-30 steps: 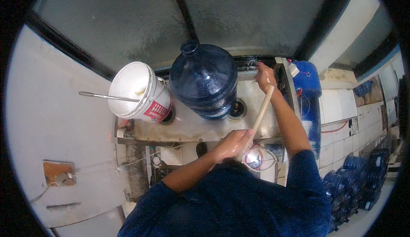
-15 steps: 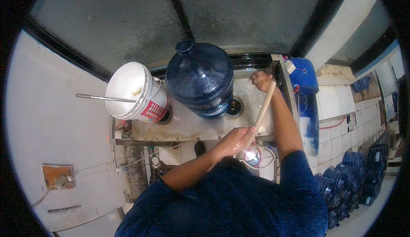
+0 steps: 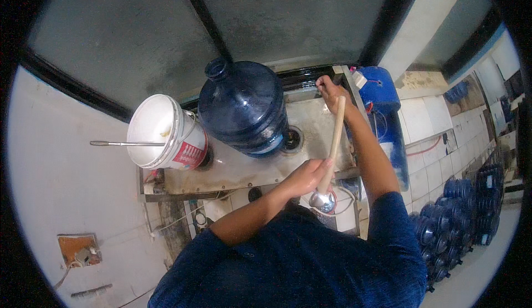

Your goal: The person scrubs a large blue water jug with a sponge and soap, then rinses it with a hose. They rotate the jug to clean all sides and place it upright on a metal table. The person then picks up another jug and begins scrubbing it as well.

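Note:
My left hand (image 3: pixel 306 177) is closed around a pale wooden stick (image 3: pixel 334 133) held slanting up and away from me. Its upper end passes in front of my right wrist. A shiny rounded metal piece (image 3: pixel 323 201) shows at the lower end; whether it belongs to the stick I cannot tell. Over the back right corner of the metal counter (image 3: pixel 316 119), my right hand (image 3: pixel 334 93) has its fingers partly bent and apart, with nothing visible in them. A large blue water jug (image 3: pixel 241 105) stands upright and uncapped, left of my right hand.
A white bucket (image 3: pixel 191 136) on the counter's left is tilted, with a metal rod (image 3: pixel 130 143) across its mouth. A round black fitting (image 3: pixel 292 139) sits beside the jug. Right of the counter stands a blue drum (image 3: pixel 382 94). Several blue jugs (image 3: pixel 449 225) are stacked far right.
The view has shifted, so the jug and bucket sit further left and lower. My right hand's fingers have straightened somewhat near the back corner. My left hand still grips the stick.

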`<state>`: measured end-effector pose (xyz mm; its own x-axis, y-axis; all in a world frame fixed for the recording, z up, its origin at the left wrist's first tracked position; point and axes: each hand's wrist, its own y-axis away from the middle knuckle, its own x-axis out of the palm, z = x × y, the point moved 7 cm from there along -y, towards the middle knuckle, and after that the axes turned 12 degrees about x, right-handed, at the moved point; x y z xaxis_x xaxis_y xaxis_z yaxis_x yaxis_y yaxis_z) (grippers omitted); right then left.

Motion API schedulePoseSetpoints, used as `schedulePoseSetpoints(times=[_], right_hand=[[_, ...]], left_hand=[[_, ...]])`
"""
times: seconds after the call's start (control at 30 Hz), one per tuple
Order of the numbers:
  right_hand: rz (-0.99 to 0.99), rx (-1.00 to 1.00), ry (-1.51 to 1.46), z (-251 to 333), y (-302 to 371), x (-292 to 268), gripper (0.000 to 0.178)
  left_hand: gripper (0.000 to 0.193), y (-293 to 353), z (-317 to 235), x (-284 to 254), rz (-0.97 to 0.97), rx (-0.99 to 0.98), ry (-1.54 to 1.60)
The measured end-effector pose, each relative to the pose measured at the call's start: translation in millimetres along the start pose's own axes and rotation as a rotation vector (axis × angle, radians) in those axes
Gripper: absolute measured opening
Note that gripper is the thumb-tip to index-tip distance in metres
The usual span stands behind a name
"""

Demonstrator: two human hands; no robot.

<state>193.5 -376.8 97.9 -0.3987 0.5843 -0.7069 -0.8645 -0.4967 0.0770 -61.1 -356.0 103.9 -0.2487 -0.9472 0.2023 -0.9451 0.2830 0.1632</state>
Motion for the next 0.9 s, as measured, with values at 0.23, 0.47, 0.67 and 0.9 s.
schedulePoseSetpoints(times=[0.23,0.47,0.67,0.9], right_hand=[[-0.035,0.195,-1.389,-39.6,65.4,0.0,0.031],[-0.368,0.471,-0.491,-89.0,200.7,-10.5,0.031],[-0.1,0.329,-0.891,-101.7,305.4,35.2,0.043],[-0.265,0.406,-0.885,-101.0,348.9,28.8,0.055]], left_hand=[[0.059,-30.5,24.0,9.9,-0.003,-0.058,0.27],[0.064,-59.9,11.7,14.8,-0.064,-0.062,0.373],[0.066,-87.3,12.5,4.7,-0.188,-0.03,0.544],[0.042,-139.4,-1.4,-76.9,-0.609,0.162,0.689]])
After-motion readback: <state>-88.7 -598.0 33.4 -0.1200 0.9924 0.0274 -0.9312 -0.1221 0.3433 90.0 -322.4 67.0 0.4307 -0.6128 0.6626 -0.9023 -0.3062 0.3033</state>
